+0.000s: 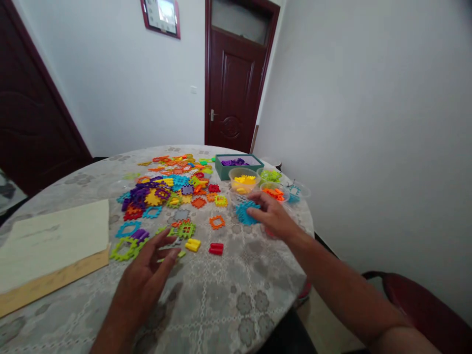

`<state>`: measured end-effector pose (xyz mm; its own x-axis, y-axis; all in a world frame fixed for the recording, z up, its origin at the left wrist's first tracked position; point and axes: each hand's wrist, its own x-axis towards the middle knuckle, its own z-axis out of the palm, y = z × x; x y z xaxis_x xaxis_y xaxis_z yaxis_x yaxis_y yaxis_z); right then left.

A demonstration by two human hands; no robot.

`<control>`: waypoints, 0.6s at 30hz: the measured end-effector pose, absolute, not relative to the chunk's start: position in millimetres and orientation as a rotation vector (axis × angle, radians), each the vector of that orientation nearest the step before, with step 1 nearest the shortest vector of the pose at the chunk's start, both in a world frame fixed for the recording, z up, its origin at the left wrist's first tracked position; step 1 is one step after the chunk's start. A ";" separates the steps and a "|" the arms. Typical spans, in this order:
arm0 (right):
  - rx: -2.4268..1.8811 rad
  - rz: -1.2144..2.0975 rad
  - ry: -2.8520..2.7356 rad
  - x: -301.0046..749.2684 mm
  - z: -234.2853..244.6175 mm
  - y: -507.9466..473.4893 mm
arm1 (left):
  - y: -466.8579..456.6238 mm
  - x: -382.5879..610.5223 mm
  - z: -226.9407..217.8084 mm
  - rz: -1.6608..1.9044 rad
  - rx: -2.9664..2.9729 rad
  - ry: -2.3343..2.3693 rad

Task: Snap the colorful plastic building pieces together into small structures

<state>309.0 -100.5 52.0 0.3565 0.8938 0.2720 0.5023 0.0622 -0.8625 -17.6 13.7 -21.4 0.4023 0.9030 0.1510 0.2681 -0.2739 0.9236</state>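
Observation:
My right hand (271,214) grips a blue toothed plastic building piece (245,213) between thumb and fingers, in front of the clear tubs. My left hand (149,270) is low over the table, its fingers curved and apart from the thumb. Behind its fingertips lies a green toothed square with a grid centre (187,230). Some grey and green bits show partly between the fingers; whether any is touched I cannot tell. Just right of that hand lie a yellow piece (192,245) and a red piece (216,249). An orange square frame (217,222) lies between my hands.
A heap of mixed-colour pieces (151,194) covers the table's middle. Beyond my right hand stand tubs of yellow (244,183), orange (273,193) and green pieces (270,176), plus a green box (223,169) holding purple ones. Pale paper on cardboard (59,241) lies left.

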 end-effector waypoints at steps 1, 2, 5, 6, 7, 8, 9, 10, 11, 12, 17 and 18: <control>-1.635 0.304 -1.257 339.1 58.7 -106.1 | 16.5 -19.3 -22.7 0.926 1.864 1.100; -1.718 0.148 -1.225 370.3 65.1 -110.7 | 19.0 -20.9 -24.3 0.943 1.958 1.156; -2.073 -0.171 -1.172 458.2 77.8 -118.0 | 24.4 -24.0 -28.5 0.958 2.169 1.209; -2.190 -0.247 -1.155 482.2 79.2 -118.5 | 25.5 -24.4 -29.2 0.955 2.221 1.211; -2.278 -0.297 -1.126 502.3 79.1 -118.3 | 26.0 -24.6 -29.5 0.948 2.270 1.213; -2.334 -0.323 -1.099 518.7 77.7 -117.4 | 26.2 -24.5 -29.2 0.936 2.316 1.215; -2.371 -0.334 -1.071 531.3 75.4 -116.0 | 25.9 -24.4 -28.5 0.921 2.359 1.216; -2.391 -0.329 -1.045 540.8 72.3 -114.1 | 25.2 -24.1 -27.3 0.904 2.396 1.211; -2.401 -0.316 -1.024 547.6 68.8 -111.8 | 24.3 -24.0 -25.8 0.889 2.423 1.205; -2.411 -0.300 -1.005 552.4 65.4 -109.4 | 23.1 -24.0 -24.2 0.875 2.440 1.198; -2.372 -0.267 -0.923 557.2 55.9 -105.1 | 23.3 -29.7 -21.5 0.817 2.451 1.217; -2.346 -0.280 -0.915 554.4 55.8 -107.9 | 25.4 -32.0 -22.7 0.807 2.447 1.232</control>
